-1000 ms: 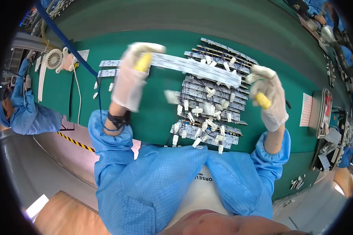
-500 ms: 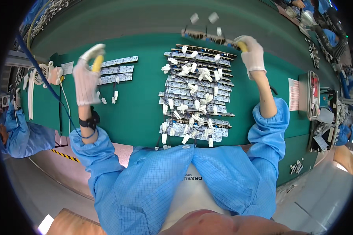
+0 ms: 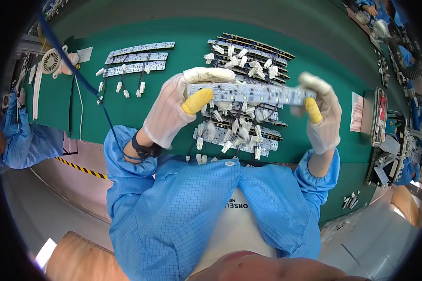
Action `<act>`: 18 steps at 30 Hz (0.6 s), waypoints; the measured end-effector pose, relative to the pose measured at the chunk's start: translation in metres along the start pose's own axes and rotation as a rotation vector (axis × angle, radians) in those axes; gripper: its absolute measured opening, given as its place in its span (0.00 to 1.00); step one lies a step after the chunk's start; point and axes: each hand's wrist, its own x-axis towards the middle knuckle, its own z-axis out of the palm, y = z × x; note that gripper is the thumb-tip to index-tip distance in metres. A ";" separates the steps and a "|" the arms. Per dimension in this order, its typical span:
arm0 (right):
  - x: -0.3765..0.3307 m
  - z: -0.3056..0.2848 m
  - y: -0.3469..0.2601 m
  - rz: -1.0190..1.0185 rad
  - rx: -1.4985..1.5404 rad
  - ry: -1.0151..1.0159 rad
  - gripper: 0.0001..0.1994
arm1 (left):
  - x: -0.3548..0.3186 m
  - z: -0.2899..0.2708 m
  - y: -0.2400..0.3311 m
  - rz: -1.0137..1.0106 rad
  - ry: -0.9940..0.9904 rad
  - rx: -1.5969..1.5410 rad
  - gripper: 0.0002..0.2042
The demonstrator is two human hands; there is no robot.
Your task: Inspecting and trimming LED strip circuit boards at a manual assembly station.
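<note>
Both gloved hands hold one long, narrow LED circuit board (image 3: 253, 93) level in front of me. My left hand (image 3: 185, 100), with a yellow thumb cover, grips its left end; my right hand (image 3: 321, 110), also yellow-thumbed and slightly blurred, pinches the right end. Small light squares dot the board's upper face. Below and behind it lies a stack of similar boards (image 3: 262, 49), with black wires and white connectors (image 3: 255, 70); the held board and my hands hide part of it. Left of the stack, three more boards (image 3: 140, 57) lie in a row, their connectors toward me.
A white fan (image 3: 51, 61) stands at the far left, near a blue cable (image 3: 75, 70) crossing the view. On the right are a printed sheet (image 3: 356, 112) and a metal tray (image 3: 379, 117). Small loose parts (image 3: 350, 200) lie at the lower right. Another person's blue sleeve (image 3: 33, 147) shows at left.
My right hand has brought the board down from above the stack. My left hand, holding nothing before, has moved right and taken the board's left end. The view has shifted slightly.
</note>
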 end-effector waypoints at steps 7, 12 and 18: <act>-0.004 -0.008 -0.004 0.080 -0.015 0.071 0.17 | -0.006 0.012 0.005 0.190 0.135 -0.244 0.36; -0.005 -0.013 -0.006 0.067 0.045 0.027 0.15 | -0.013 0.002 0.008 0.139 0.132 -0.048 0.31; -0.010 -0.011 -0.014 0.050 0.158 0.007 0.15 | -0.015 -0.001 -0.002 0.278 0.220 -0.044 0.29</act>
